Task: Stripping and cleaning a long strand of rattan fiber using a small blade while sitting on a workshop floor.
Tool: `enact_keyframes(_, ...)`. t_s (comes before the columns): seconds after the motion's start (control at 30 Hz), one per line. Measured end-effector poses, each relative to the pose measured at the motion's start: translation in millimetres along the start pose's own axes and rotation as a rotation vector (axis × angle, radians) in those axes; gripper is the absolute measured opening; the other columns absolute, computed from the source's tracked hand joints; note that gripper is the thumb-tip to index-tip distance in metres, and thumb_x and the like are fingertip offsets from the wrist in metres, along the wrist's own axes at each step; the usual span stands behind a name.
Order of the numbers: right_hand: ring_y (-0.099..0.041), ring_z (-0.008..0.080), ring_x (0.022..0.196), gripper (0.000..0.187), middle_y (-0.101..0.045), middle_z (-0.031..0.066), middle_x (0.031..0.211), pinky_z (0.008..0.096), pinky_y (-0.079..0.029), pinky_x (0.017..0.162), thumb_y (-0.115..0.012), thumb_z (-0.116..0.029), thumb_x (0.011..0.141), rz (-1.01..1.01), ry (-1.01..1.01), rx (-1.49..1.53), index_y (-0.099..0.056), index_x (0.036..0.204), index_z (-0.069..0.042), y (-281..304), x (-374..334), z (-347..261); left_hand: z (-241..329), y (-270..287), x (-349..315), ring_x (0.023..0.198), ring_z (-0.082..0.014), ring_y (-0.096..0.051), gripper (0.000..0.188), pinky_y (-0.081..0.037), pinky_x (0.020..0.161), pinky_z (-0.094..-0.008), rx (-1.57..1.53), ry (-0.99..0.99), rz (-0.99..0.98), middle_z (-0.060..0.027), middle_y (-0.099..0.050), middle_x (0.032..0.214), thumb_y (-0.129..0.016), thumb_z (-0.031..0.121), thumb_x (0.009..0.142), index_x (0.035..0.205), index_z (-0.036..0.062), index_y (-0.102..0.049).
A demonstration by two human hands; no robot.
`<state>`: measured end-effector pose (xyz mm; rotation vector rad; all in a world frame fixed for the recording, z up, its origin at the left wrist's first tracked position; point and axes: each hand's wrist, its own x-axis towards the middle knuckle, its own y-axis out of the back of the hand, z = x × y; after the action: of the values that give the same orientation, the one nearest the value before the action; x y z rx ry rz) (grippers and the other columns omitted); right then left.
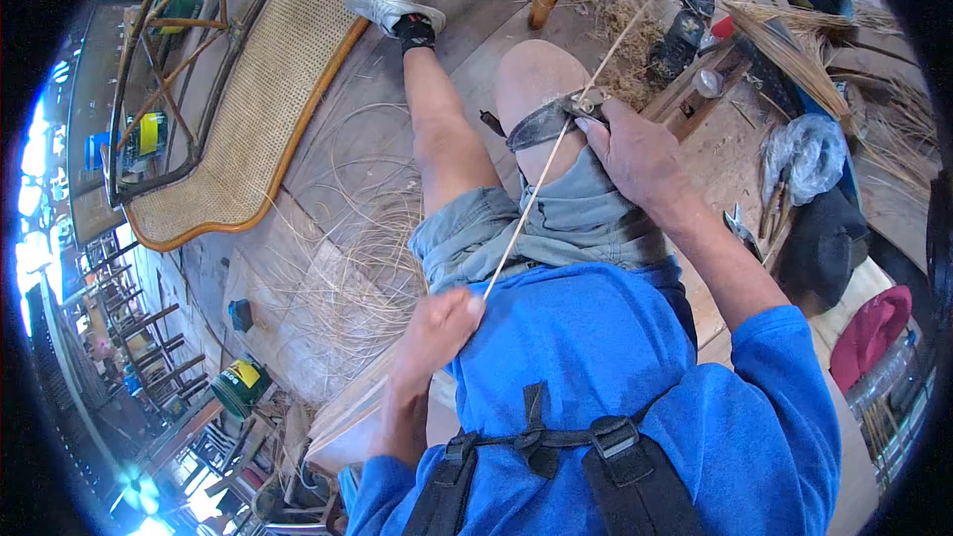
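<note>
A long, thin strip of pale rattan cane (526, 213) runs slantwise from the upper right, over my bent right knee, down to my waist. My left hand (437, 331) is closed around its lower end, beside the blue shirt. On the knee, a dark strap or pad (543, 126) is tied round the leg, under the strip. My right hand (640, 159) presses there, its thumb beside the strip. A small, dark, partly metallic thing (588, 103) shows at its fingertips; the fingers hide the rest.
Loose coils of cane (362, 248) lie on the floor to the left. Beyond them lies a woven cane panel with a wooden rim (248, 129). At right are shavings (623, 15), pliers (740, 230), a clear plastic bag (806, 154) and bundled strips (784, 50).
</note>
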<state>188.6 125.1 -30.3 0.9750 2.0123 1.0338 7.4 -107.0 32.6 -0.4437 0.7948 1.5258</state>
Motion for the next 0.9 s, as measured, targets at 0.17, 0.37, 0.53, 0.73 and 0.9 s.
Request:
enact_keyframes(0.17,-0.059,0.0397,0.072,0.038,-0.061,0.0225,0.079,0.0476,-0.046,0.065,-0.044,-0.040,0.089,0.011,0.041,0.118,-0.052,0.091,-0.003,2,5,14,-58,13,-83,0.048,-0.0067,-0.036,0.037,-0.029,0.043,-0.0245,-0.229,0.150,-0.069,0.0033,-0.038,0.052,-0.051,0.029,0.087,0.059,0.0054,-0.045)
enact_keyframes(0.37,-0.060,0.0255,0.069,0.036,-0.061,0.0148,0.077,0.0374,-0.046,0.065,-0.044,-0.035,0.089,0.070,-0.032,0.702,-0.053,0.094,0.000,3,3,51,-29,-17,-8,0.050,-0.0103,-0.040,0.030,-0.034,0.046,-0.0276,0.061,-0.150,0.305,-0.0022,-0.043,0.053,-0.051,0.021,0.087,0.066,0.0003,-0.050)
enact_keyframes(0.53,-0.059,0.0382,0.085,0.036,-0.060,0.0248,0.086,0.0421,-0.044,0.076,-0.045,-0.034,0.087,0.069,-0.044,0.378,-0.055,0.095,0.001,15,-5,27,52,-42,112,0.052,-0.0187,-0.048,0.033,-0.038,0.050,-0.0355,0.045,-0.469,0.257,-0.0149,-0.048,0.055,-0.045,0.021,0.089,0.070,-0.0050,-0.050)
enact_keyframes(0.73,-0.056,0.0413,0.085,0.036,-0.059,0.0237,0.087,0.0476,-0.044,0.074,-0.047,-0.037,0.087,0.019,0.012,0.188,-0.054,0.090,-0.002,13,-11,8,68,-57,149,0.052,-0.0261,-0.051,0.038,-0.040,0.053,-0.0387,0.015,-0.385,0.264,-0.0201,-0.050,0.056,-0.046,0.026,0.088,0.069,-0.0061,-0.052)
enact_keyframes(0.9,-0.057,0.0414,0.078,0.030,-0.059,0.0228,0.084,0.0491,-0.045,0.067,-0.048,-0.034,0.087,0.002,0.049,0.132,-0.052,0.089,-0.004,0,-3,14,44,-49,124,0.053,-0.0127,-0.044,0.037,-0.038,0.050,-0.0331,-0.225,-0.242,0.164,-0.0087,-0.047,0.054,-0.047,0.026,0.090,0.069,-0.0043,-0.052)
